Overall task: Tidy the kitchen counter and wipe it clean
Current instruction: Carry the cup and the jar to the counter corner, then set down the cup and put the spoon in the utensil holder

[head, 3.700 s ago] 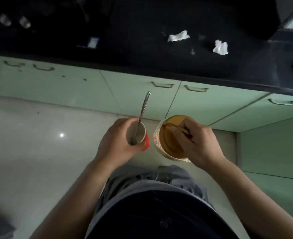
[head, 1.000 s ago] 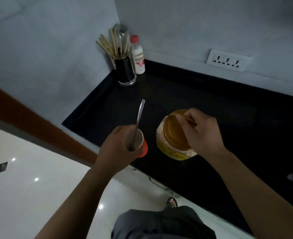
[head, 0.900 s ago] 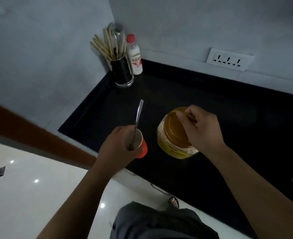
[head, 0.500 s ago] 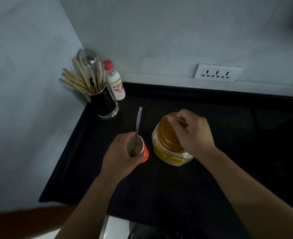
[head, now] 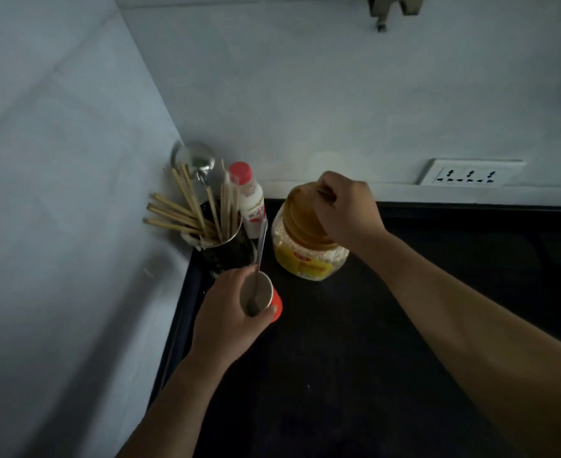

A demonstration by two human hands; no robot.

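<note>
My left hand [head: 224, 320] grips a red paper cup [head: 262, 298] with a metal spoon [head: 260, 256] standing in it, held over the left edge of the black counter [head: 355, 358]. My right hand [head: 346, 209] grips the orange lid [head: 305, 219] of a clear plastic jar [head: 305, 256] with a yellow label and pale grains inside. The jar is near the back wall, to the right of the utensil holder. Whether its base touches the counter I cannot tell.
A dark utensil holder [head: 221, 249] with wooden chopsticks and a ladle stands in the back-left corner. A white bottle with a red cap [head: 249, 200] stands beside it. A wall socket strip [head: 470, 173] sits above the counter at the right.
I have turned from the green cabinets to this corner counter. Both hands moved forward toward the back-left corner, carrying the cup and the jar closer to the utensil holder and the wall.
</note>
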